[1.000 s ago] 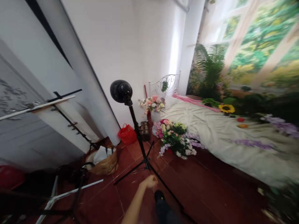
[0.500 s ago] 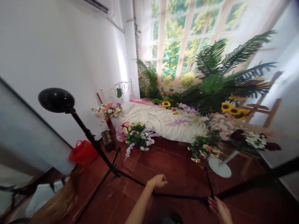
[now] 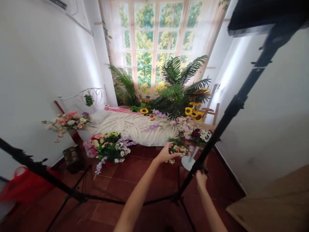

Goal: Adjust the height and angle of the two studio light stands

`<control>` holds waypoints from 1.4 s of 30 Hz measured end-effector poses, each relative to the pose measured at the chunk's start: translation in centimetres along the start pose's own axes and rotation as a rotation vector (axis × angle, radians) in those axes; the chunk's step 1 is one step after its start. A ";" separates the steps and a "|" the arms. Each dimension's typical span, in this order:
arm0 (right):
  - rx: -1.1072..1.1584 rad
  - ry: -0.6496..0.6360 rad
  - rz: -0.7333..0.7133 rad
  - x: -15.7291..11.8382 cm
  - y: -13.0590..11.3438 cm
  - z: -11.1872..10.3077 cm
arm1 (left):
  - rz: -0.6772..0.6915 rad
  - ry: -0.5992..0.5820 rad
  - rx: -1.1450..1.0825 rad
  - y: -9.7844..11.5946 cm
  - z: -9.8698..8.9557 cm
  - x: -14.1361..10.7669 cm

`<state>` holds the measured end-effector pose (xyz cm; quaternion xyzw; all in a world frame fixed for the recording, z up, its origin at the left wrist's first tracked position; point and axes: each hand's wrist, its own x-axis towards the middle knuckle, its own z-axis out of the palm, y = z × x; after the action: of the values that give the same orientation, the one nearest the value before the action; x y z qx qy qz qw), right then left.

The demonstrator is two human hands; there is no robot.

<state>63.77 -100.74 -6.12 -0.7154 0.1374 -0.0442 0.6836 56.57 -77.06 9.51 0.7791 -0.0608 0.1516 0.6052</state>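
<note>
My left hand (image 3: 166,153) reaches forward with its thumb and fingers apart and nothing between them. Behind it, lower down on the floor, is a bunch of small peach and cream flowers (image 3: 180,149), partly covered by the fingers. My right hand (image 3: 201,178) is closed at the lower part of a black light stand (image 3: 218,124), by its collar; the fingertips are partly hidden. The stand's pole leans up to the right, towards a dark lamp head (image 3: 256,19) cut off by the top edge. Its legs spread over the red tiles.
A second black stand (image 3: 31,166) leans at the left, its legs reaching across the floor. Beyond lie a bed with a cream cover (image 3: 116,127), a large flower bunch (image 3: 108,148), palm fronds (image 3: 178,87), a white round base (image 3: 187,163) and a red bag (image 3: 21,183).
The view has swung right. My left hand has risen forward and opened its fingers. My right hand, loosely at the stand's lower part before, is now closed there, and the pole stands more upright.
</note>
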 end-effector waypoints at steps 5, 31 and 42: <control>-0.010 -0.085 -0.041 1.0 -0.6 -3.6 | 0.188 -0.114 -0.043 4.9 11.1 5.2; 0.702 -0.792 0.593 3.1 -4.3 -10.0 | 0.164 0.246 0.023 4.9 22.8 10.8; 1.253 -0.926 0.694 3.1 -3.4 -8.4 | 0.152 0.244 0.090 5.2 22.7 10.7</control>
<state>65.14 -109.53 -2.64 -0.0682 0.0056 0.3971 0.9152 68.96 -99.29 12.60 0.7745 -0.0387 0.2930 0.5593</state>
